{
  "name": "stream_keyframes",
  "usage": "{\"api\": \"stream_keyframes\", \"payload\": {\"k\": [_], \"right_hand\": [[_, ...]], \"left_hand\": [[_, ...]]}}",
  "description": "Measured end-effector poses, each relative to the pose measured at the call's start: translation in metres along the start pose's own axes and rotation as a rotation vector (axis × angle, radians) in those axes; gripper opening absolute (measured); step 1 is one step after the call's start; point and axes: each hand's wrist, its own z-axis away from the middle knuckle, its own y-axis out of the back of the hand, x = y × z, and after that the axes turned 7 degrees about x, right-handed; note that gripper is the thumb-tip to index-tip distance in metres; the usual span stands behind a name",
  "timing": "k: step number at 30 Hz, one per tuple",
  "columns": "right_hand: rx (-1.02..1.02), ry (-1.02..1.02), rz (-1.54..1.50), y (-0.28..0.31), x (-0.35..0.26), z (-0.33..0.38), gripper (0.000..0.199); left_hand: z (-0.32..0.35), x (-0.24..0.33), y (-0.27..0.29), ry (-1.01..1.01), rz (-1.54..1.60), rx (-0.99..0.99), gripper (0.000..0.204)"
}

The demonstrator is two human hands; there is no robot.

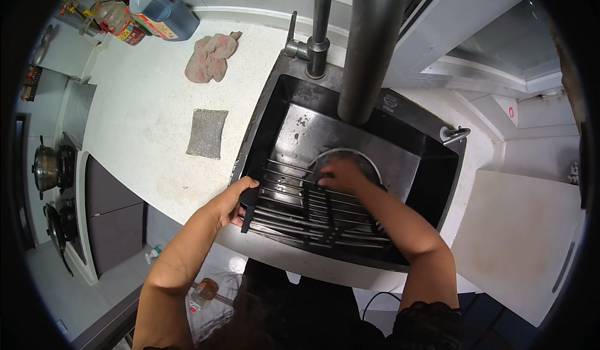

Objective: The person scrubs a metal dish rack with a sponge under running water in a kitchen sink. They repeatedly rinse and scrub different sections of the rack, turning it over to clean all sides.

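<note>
A roll-up drying rack (294, 212) of metal rods joined by black strips slants over the near part of the dark sink (431, 181). Its black left end is gripped by my left hand (234, 200), thumb on top and fingers underneath. My right hand (344, 176) reaches across the rods with its fingers curled, pinching at a black strip in the rack's middle. Part of that grip is hidden behind the hand. Beneath the right hand, in the basin, a round metal-rimmed vessel (369, 157) shows partly.
A tall dark faucet (369, 56) rises over the sink's far side. On the left counter lie a grey scouring pad (207, 134) and a crumpled cloth (213, 57), with a large jug (164, 15) farther back. A white board (519, 237) stands at the right.
</note>
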Motion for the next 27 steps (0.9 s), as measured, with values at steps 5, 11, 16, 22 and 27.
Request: {"api": "stream_keyframes", "payload": {"k": [5, 11, 16, 22, 27], "right_hand": [[0.134, -0.173, 0.054, -0.04, 0.009, 0.013, 0.028], [0.132, -0.301, 0.213, -0.01, 0.018, 0.034, 0.027], [0.411, -0.25, -0.044, -0.044, 0.013, 0.013, 0.035], [0.171, -0.394, 0.222, -0.018, -0.008, 0.008, 0.037], [0.176, -0.394, 0.078, -0.028, -0.008, 0.007, 0.033]], "left_hand": [[-0.002, 0.002, -0.002, 0.012, 0.003, -0.03, 0.05], [-0.008, -0.003, 0.004, 0.021, 0.004, -0.058, 0.05], [-0.012, -0.002, 0.002, 0.007, 0.0, -0.061, 0.048], [-0.011, 0.0, 0.002, 0.021, 0.022, -0.085, 0.048], [-0.01, 0.002, 0.001, 0.011, -0.008, -0.073, 0.048]]}}
